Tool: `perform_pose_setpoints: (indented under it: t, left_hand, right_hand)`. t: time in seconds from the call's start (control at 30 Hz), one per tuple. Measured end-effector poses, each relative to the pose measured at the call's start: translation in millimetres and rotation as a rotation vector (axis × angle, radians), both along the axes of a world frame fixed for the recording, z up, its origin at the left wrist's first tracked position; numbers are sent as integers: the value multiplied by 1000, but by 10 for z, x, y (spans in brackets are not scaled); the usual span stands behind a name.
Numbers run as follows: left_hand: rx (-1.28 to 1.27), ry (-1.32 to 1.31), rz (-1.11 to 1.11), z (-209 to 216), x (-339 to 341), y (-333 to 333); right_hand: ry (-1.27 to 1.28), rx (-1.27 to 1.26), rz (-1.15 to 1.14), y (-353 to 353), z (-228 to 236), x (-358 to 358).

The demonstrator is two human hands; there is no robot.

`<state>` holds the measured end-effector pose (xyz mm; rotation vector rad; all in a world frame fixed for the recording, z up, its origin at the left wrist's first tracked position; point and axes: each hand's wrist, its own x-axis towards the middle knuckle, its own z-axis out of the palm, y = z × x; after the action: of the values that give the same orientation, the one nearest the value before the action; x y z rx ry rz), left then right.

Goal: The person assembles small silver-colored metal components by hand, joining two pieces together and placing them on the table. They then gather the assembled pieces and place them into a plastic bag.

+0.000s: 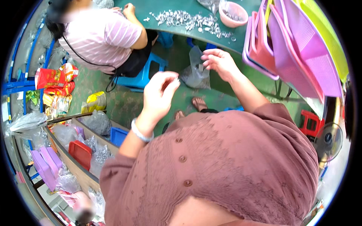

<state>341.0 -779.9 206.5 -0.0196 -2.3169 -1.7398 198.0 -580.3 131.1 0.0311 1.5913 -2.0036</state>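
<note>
Silvery and tiny, a piece [178, 78] sits at the fingertips of your left hand [157, 94], whose thumb and fingers are curled nearly closed around it; its exact shape is too small to tell. Your right hand [221, 64] is raised across from it, well apart, fingers loosely bent and partly open; whether they grip anything, you cannot tell from this view. Both hands are in front of your brown buttoned blouse [226, 158]. Near them, below the table edge, is a translucent plastic bag [198, 80] of grey contents. Beyond, a heap of small silvery parts [188, 20] spreads over the green tabletop [169, 4], with a pink bowl [233, 23] at its right end. To your left, a co-worker in a striped shirt [113, 35] sits on a blue plastic stool [145, 73]; to your right lean purple baskets [320, 52].
</note>
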Motion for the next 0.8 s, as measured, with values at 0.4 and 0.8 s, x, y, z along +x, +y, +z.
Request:
perform_pose_setpoints:
  t: [0.4, 0.8]
  left_hand:
    - [-317, 314, -457, 292, 9, -41]
    - [-254, 209, -429, 222, 181, -22]
  right_hand:
    - [-130, -441, 9, -261, 839, 1448]
    - [-259, -507, -24, -236, 763, 1600]
